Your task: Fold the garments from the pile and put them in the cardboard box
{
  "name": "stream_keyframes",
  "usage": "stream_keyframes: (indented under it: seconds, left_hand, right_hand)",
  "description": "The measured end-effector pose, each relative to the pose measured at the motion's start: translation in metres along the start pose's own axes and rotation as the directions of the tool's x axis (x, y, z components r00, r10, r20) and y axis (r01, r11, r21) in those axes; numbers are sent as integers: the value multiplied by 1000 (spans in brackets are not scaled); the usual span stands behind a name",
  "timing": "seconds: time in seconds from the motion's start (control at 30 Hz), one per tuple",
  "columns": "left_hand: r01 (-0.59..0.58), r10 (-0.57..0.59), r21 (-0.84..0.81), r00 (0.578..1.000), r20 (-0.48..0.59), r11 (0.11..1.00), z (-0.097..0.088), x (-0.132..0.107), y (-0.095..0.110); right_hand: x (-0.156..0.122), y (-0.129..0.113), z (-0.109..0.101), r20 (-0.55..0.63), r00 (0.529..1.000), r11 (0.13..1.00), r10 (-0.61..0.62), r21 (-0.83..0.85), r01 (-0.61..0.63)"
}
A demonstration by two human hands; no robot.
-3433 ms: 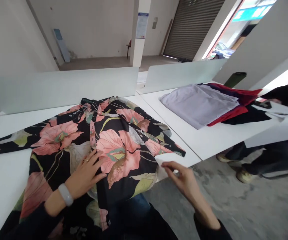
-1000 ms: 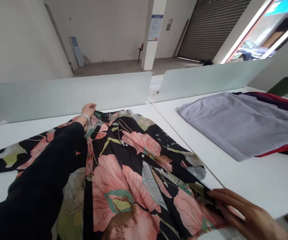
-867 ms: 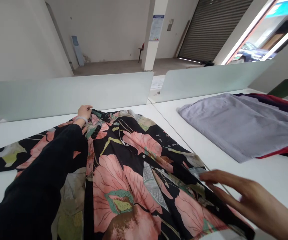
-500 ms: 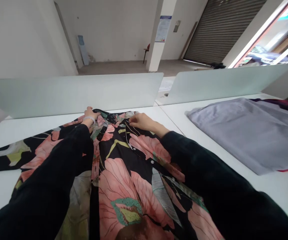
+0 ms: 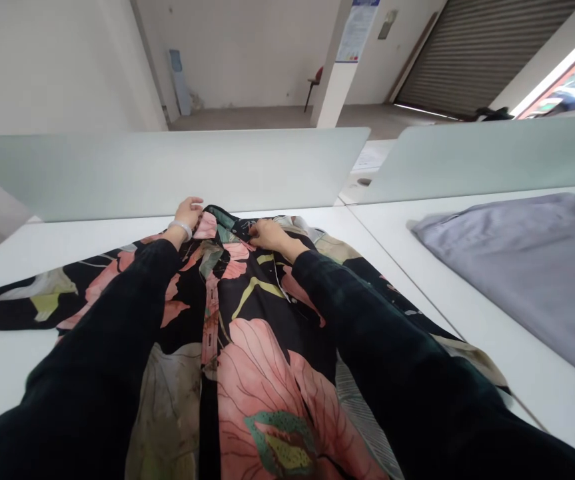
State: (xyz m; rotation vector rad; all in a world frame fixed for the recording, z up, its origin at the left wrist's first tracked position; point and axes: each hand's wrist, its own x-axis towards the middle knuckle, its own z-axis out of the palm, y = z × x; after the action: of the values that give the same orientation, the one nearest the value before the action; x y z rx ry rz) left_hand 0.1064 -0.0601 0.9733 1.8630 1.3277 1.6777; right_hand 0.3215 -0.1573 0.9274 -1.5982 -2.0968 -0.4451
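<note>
A black floral shirt [image 5: 252, 300] with large pink flowers lies spread on the white table, its collar at the far end and its front partly open, showing a buttonhole strip. My left hand [image 5: 188, 213], with a pale bangle at the wrist, is closed on the left side of the collar, one finger held out. At the collar's right side, my right hand [image 5: 270, 236] pinches the fabric between thumb and fingers. One sleeve stretches out to the left; the other runs down to the right, partly behind my right forearm. My dark sleeves cover parts of the shirt.
Frosted partitions [image 5: 167, 173] stand along the back edge of the white table [image 5: 382, 247], with a gap between them. A grey cloth [image 5: 522, 260] lies at the right. Beyond are a pillar [image 5: 340, 87], a chair and a roller shutter [image 5: 472, 60].
My right hand has moved left along the collar, closer to my left hand. The right sleeve now shows spread out to the right. The camera view has shifted.
</note>
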Motion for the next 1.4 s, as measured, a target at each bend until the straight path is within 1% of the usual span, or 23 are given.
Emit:
stream_keyframes:
  seconds: [0.1,0.23,0.33,0.47,0.53,0.6,0.63,0.67,0.7,0.73,0.77,0.8,0.83,0.87,0.9,0.97,1.07,1.13,1.17,1.2,1.27,1.33,1.4]
  left_hand:
    - [-33,31,123,999,19,992,5,-3,4]
    - [-47,56,268,998,-26,962,15,-9,9]
    - [-53,75,386,996,-43,921,22,-16,11]
    - [-158,163,587,986,45,794,25,-26,13]
    - [-194,185,601,980,78,775,26,-31,14]
    - [-284,275,604,955,109,744,27,-35,17]
    - [-368,349,606,924,156,705,29,-37,19]
    - [-471,424,601,876,231,645,31,-39,21]
    - [-579,487,586,809,328,567,33,-41,25]
    - [-677,526,556,731,435,482,36,-42,28]
    - [-754,536,517,654,534,405,39,-43,31]
    - [-808,529,477,588,612,345,42,-45,34]
    - [-841,514,446,541,666,306,46,-46,37]
    - [-859,499,425,512,699,286,48,-47,39]
    - [-868,483,410,496,721,280,51,-48,40]
    - [-877,449,387,479,754,286,55,-50,42]
    - [-890,417,350,449,791,293,57,-53,41]
    - [-897,415,330,431,801,295,59,-55,41]
    - [-900,416,322,424,804,295,60,-56,41]
    - [-902,417,315,418,807,295,62,-58,42]
    - [-905,413,308,410,813,292,67,-60,44]
    - [-905,404,311,410,818,289,72,-63,48]
    - [-903,396,321,417,818,287,77,-65,51]
  right_hand:
    - [-3,4,-6,2,1000,999,26,-24,-26]
    - [-6,6,-10,-15,996,994,90,-53,-91]
    - [-4,4,-7,-25,995,993,101,-59,-103]
    - [-2,-2,-3,-30,995,994,94,-50,-95]
    - [-2,-2,-5,-31,996,996,84,-36,-85]
    - [-4,-1,-10,-42,997,997,69,-23,-70]
    - [-5,1,-13,-54,996,998,64,-15,-65]
    - [-7,3,-16,-70,996,998,61,-2,-62]
    - [-11,6,-20,-89,994,998,57,17,-56]
    - [-16,9,-24,-107,993,998,49,40,-45]
    - [-23,12,-28,-121,992,998,36,63,-28]
    - [-32,15,-32,-127,992,997,14,83,-4]
    - [-45,18,-36,-123,992,995,-14,97,26]
    - [-60,20,-40,-106,993,993,-42,108,54]
    - [-79,23,-44,-84,994,990,-66,121,75]
    - [-126,26,-49,-23,995,982,-96,161,99]
    - [-211,26,-54,89,988,965,-126,242,101]
    - [-270,25,-52,107,992,961,-63,275,31]
    - [-298,26,-50,70,997,960,-22,281,1]
    - [-324,27,-47,68,997,955,20,294,-40]
    - [-370,32,-37,22,994,947,110,301,-112]
    - [-408,40,-24,-57,986,956,154,260,-134]
    - [-438,48,-9,-169,973,978,156,168,-127]
